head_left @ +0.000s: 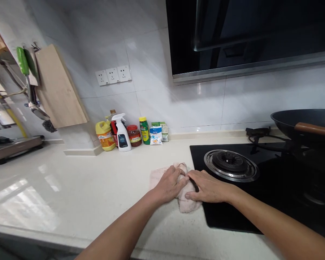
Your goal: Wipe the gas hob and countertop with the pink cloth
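Observation:
A pale pink cloth lies bunched on the white countertop, against the left edge of the black glass cooktop. My left hand presses on the cloth from the left, its fingers curled into the folds. From the right, my right hand grips the cloth between thumb and fingers, partly over the cooktop's edge. The two hands almost meet at the fingertips. Part of the cloth is hidden under them.
Along the wall stand a white spray bottle, a yellow jug, a red-lidded jar, a green bottle and a white packet. A burner is at right, with a wok behind. A range hood hangs above.

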The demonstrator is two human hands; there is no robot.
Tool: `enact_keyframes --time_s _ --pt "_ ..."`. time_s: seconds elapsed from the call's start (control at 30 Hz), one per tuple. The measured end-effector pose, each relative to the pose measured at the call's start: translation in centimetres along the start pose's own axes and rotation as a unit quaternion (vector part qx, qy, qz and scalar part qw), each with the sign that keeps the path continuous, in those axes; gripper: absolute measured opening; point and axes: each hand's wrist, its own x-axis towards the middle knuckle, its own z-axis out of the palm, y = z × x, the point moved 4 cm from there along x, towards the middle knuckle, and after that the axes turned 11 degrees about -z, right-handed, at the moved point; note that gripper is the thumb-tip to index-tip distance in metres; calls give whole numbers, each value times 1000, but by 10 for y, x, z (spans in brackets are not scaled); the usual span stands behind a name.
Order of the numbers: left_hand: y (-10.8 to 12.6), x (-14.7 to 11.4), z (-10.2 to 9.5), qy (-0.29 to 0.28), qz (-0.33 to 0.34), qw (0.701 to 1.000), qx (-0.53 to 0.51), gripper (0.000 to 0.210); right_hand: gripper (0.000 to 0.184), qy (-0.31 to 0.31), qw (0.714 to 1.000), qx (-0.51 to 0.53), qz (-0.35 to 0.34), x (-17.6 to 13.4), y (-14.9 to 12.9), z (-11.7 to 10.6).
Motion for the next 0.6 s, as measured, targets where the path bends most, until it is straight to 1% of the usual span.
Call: enact_keyframes --time_s 0.07,0.13,0.3,0.43,0.6 --pt "-1 0 0 -6 -8 1000 -2 34 26 -2 1000 12 12 -1 0 0" --pt "-2 0 1 -8 -9 1000 -3 35 20 3 1000 16 12 -1 -1 -1" --pt "-3 0 0 -9 -6 1000 1 36 8 34 999 -28 -10 1 -3 -4" --pt "-3 0 -1 -22 -9 1000 6 40 4 65 997 -38 -7 0 1 -9" --pt "-1 0 -3 -22 -8 1000 2 52 5 113 993 14 18 -1 10 -18"
